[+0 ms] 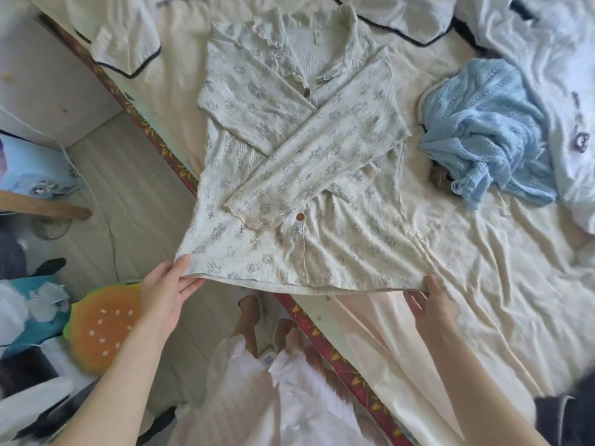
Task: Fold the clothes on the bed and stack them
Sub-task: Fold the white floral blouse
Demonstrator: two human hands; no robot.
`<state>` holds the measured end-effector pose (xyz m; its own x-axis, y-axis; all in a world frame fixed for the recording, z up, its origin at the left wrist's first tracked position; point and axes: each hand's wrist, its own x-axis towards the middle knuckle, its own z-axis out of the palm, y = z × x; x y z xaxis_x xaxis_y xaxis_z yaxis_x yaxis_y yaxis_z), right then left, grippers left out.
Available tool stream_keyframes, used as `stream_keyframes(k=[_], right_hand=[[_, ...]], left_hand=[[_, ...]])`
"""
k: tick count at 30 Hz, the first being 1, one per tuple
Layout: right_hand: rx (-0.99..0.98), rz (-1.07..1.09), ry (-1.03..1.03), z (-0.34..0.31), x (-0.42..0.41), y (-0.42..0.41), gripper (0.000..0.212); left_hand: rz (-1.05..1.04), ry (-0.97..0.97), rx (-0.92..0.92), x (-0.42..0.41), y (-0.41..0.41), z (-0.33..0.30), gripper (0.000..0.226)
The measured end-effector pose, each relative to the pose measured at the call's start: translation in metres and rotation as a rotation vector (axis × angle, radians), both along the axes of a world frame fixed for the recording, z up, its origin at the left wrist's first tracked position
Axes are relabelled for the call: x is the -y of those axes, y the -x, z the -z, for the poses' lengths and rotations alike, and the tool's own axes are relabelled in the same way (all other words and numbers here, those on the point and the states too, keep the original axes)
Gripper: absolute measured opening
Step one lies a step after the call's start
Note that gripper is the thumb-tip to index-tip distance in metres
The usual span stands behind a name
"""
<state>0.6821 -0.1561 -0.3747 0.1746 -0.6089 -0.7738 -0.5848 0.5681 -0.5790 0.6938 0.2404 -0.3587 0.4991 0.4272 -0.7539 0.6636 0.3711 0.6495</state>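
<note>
A cream button-front shirt with a grey print [289, 175] lies face up on the bed [483, 284], both sleeves crossed over its chest. Its hem is lifted off the bed's edge. My left hand [167, 294] pinches the hem's left corner, thumb on top and fingers under. My right hand [431, 304] pinches the hem's right corner the same way. A crumpled light-blue knit garment [483, 130] lies to the right of the shirt. A white garment with dark piping [402, 17] lies at the far side.
A pale blue printed cloth [553, 91] is bunched at the far right. The bed's patterned red edge [338, 358] runs diagonally past my legs. On the floor to the left sit an orange melon-shaped cushion [103, 326] and other clutter. A dark item [563, 420] shows at the bottom right.
</note>
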Motion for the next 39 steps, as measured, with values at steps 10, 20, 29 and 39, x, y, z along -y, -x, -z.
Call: stream_keyframes(k=[10,20,29,39], right_hand=[[0.333,-0.053,-0.030,-0.059,-0.006,-0.094,0.010],[0.532,-0.067,-0.147,-0.069,0.000,-0.233,0.009],[0.550,0.007,-0.184,-0.041,0.001,-0.365,0.009],[0.485,-0.033,-0.124,-0.022,-0.003,-0.471,0.014]], left_hand=[[0.011,-0.092,0.198,0.011,-0.098,-0.053,0.009],[-0.006,-0.123,0.308,0.011,-0.232,-0.056,0.016],[0.004,-0.105,0.322,-0.009,-0.377,-0.022,0.016],[-0.024,-0.078,0.303,-0.011,-0.493,0.007,0.010]])
